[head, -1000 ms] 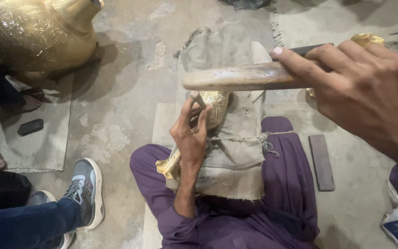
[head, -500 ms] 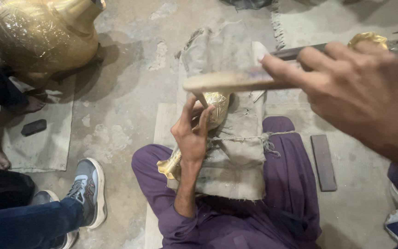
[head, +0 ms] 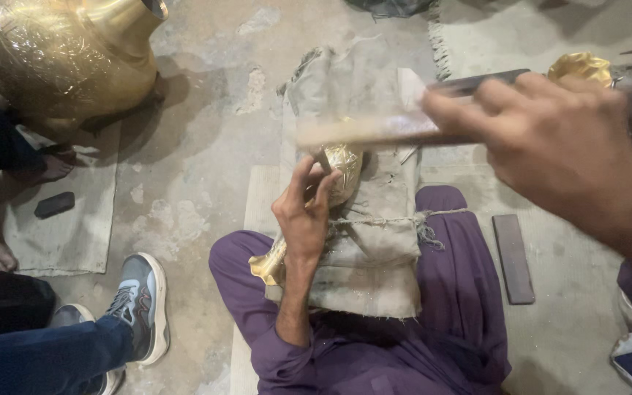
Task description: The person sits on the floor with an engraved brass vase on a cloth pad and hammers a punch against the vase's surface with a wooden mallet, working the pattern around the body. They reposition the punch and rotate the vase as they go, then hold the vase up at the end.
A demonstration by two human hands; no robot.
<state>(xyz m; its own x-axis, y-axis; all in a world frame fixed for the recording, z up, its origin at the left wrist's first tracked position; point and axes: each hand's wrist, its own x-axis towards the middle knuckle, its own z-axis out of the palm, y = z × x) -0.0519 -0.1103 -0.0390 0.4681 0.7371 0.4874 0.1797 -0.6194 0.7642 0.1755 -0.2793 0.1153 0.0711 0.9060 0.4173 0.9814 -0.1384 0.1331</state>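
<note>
My left hand (head: 305, 212) pinches a thin metal punch (head: 323, 159) upright against a shiny brass piece (head: 345, 167). The piece lies on a cloth-wrapped block (head: 371, 263) tied with string, which rests between my purple-clad legs. The piece's lower end (head: 268, 265) sticks out past my wrist. My right hand (head: 550, 146) is raised close to the camera, fist shut on a hammer with a wooden handle (head: 363, 133). The handle is motion-blurred and stretches left above the punch. The hammer's head is not clearly visible.
A large brass vessel (head: 67, 58) stands at the top left beside another person's legs and grey shoe (head: 137, 303). A small dark block (head: 54, 205) lies on a cloth mat (head: 60, 241). A dark flat bar (head: 513, 257) lies right of my leg; a crumpled brass object (head: 583, 67) sits at the top right.
The hammer handle has dropped slightly toward the punch and turned blurry. My left hand stays on the punch and brass piece in the same spot.
</note>
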